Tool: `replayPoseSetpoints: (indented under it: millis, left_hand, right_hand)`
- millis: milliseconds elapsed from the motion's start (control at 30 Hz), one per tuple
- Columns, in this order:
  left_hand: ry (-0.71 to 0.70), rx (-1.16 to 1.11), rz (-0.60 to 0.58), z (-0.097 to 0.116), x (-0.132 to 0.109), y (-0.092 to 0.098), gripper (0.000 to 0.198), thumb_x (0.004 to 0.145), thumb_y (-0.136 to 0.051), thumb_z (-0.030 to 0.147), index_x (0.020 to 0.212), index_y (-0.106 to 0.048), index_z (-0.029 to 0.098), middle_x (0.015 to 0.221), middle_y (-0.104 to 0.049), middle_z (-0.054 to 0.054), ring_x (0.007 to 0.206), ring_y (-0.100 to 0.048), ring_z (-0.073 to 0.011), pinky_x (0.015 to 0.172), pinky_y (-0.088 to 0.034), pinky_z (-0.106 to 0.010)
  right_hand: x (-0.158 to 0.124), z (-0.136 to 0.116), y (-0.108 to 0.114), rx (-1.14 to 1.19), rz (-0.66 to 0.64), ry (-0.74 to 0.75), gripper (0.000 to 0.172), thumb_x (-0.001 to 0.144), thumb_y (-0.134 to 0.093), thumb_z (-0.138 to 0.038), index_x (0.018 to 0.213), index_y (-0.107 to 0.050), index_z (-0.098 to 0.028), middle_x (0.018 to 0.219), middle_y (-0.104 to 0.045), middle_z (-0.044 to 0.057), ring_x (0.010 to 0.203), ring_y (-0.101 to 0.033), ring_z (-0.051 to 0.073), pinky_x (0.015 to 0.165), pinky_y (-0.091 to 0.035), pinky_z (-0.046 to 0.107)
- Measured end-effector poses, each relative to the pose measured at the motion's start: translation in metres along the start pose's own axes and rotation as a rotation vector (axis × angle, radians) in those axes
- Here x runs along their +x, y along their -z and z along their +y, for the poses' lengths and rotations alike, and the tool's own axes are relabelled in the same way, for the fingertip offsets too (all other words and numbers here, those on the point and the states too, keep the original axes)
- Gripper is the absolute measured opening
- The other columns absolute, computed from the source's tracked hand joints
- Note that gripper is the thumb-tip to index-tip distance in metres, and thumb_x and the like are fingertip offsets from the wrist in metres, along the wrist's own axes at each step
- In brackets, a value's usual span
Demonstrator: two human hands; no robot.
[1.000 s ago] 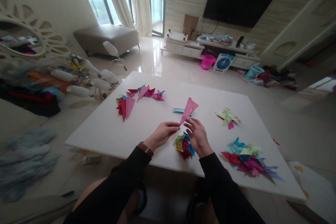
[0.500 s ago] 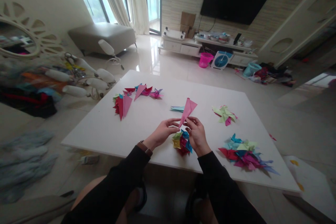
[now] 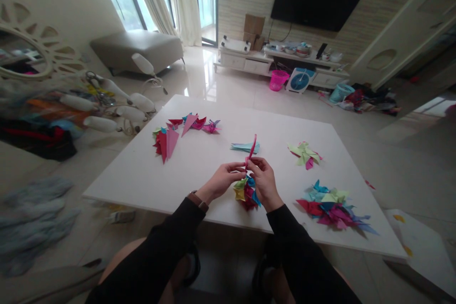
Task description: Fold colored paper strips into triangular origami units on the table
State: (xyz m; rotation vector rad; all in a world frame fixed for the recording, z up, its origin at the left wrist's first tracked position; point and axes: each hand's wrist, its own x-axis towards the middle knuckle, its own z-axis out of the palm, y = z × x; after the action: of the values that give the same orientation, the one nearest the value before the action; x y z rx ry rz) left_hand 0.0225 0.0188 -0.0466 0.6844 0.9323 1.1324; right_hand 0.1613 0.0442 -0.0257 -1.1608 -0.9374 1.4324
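Both my hands pinch the lower tip of a folded pink paper, which stands upright and edge-on to the camera above the white table. My left hand grips it from the left, my right hand from the right. Just below my hands a multicoloured folded paper ball rests on the table. A small stack of light blue papers lies flat behind the pink paper.
Red and pink folded cones and small paper shapes lie at the table's far left. A green folded piece sits right of centre, and a heap of coloured paper shapes is at the near right. A lamp lies on the floor left.
The pink paper has turned or been folded from a broad triangle to a thin edge-on strip. My hands have stayed in about the same spot.
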Motion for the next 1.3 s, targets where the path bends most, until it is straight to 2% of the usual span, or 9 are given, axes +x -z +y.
replayPoseSetpoints:
  millis: [233, 467, 667, 800, 900, 1033, 1133, 1300]
  left_hand:
    - [0.018, -0.072, -0.041, 0.002, -0.002, 0.001, 0.053, 0.063, -0.092, 0.025, 0.111, -0.076, 0.012, 0.097, -0.075, -0.011, 0.087, -0.066, -0.0161, 0.087, -0.048, -0.032]
    - [0.027, -0.097, -0.081, 0.009, -0.005, -0.004, 0.046, 0.064, -0.092, 0.026, 0.106, -0.079, 0.012, 0.107, -0.076, -0.013, 0.094, -0.066, -0.0170, 0.090, -0.046, -0.030]
    - [0.019, -0.110, -0.100, 0.011, -0.007, -0.006, 0.044, 0.066, -0.091, 0.028, 0.106, -0.080, 0.013, 0.105, -0.076, -0.013, 0.091, -0.066, -0.0172, 0.090, -0.046, -0.030]
    - [-0.005, -0.053, -0.081, 0.009, -0.006, -0.005, 0.044, 0.067, -0.090, 0.029, 0.105, -0.079, 0.012, 0.107, -0.076, -0.014, 0.091, -0.066, -0.0180, 0.090, -0.047, -0.031]
    - [-0.036, 0.027, -0.042, 0.006, -0.004, -0.003, 0.044, 0.065, -0.091, 0.031, 0.104, -0.079, 0.012, 0.106, -0.076, -0.013, 0.090, -0.067, -0.0189, 0.089, -0.048, -0.033]
    - [-0.086, 0.128, -0.011, 0.004, -0.002, -0.001, 0.043, 0.068, -0.089, 0.033, 0.105, -0.079, 0.013, 0.102, -0.077, -0.013, 0.088, -0.068, -0.0198, 0.087, -0.049, -0.034]
    - [-0.110, 0.160, 0.007, 0.004, -0.001, -0.001, 0.045, 0.068, -0.089, 0.034, 0.106, -0.078, 0.013, 0.102, -0.077, -0.013, 0.090, -0.068, -0.0207, 0.089, -0.050, -0.035]
    - [-0.119, 0.148, 0.011, 0.004, 0.000, 0.000, 0.046, 0.065, -0.090, 0.035, 0.104, -0.079, 0.012, 0.098, -0.077, -0.012, 0.089, -0.068, -0.0206, 0.091, -0.051, -0.037]
  right_hand:
    - [0.001, 0.000, 0.000, 0.002, 0.004, 0.011, 0.034, 0.067, -0.085, -0.043, 0.088, -0.068, -0.022, 0.086, -0.069, -0.001, 0.070, -0.061, 0.013, 0.061, -0.039, 0.026]
    - [0.002, 0.001, 0.001, 0.036, -0.002, 0.020, 0.032, 0.069, -0.084, -0.041, 0.089, -0.067, -0.022, 0.084, -0.066, -0.002, 0.068, -0.059, 0.012, 0.061, -0.039, 0.025]
    - [0.000, 0.000, 0.002, 0.038, 0.034, 0.012, 0.032, 0.070, -0.082, -0.040, 0.088, -0.062, -0.023, 0.085, -0.064, -0.003, 0.067, -0.060, 0.012, 0.060, -0.042, 0.025]
    - [0.002, 0.002, 0.005, -0.015, 0.101, 0.099, 0.026, 0.070, -0.079, -0.031, 0.082, -0.059, -0.022, 0.083, -0.061, -0.005, 0.063, -0.057, 0.010, 0.060, -0.042, 0.025]
    - [0.004, 0.003, 0.007, -0.084, 0.100, 0.119, 0.018, 0.068, -0.076, -0.028, 0.080, -0.065, -0.021, 0.077, -0.060, -0.004, 0.061, -0.053, 0.010, 0.059, -0.041, 0.026]
    - [0.004, 0.002, 0.006, -0.084, 0.084, 0.068, 0.022, 0.072, -0.076, -0.039, 0.081, -0.069, -0.020, 0.067, -0.058, -0.004, 0.055, -0.049, 0.011, 0.055, -0.039, 0.027]
    - [0.001, 0.000, 0.004, -0.107, 0.063, 0.086, 0.031, 0.073, -0.079, -0.047, 0.080, -0.068, -0.020, 0.070, -0.061, -0.003, 0.056, -0.049, 0.011, 0.055, -0.040, 0.027]
    - [0.000, -0.001, 0.001, -0.140, 0.075, 0.124, 0.033, 0.073, -0.079, -0.050, 0.075, -0.068, -0.020, 0.069, -0.062, -0.002, 0.056, -0.049, 0.011, 0.055, -0.039, 0.027]
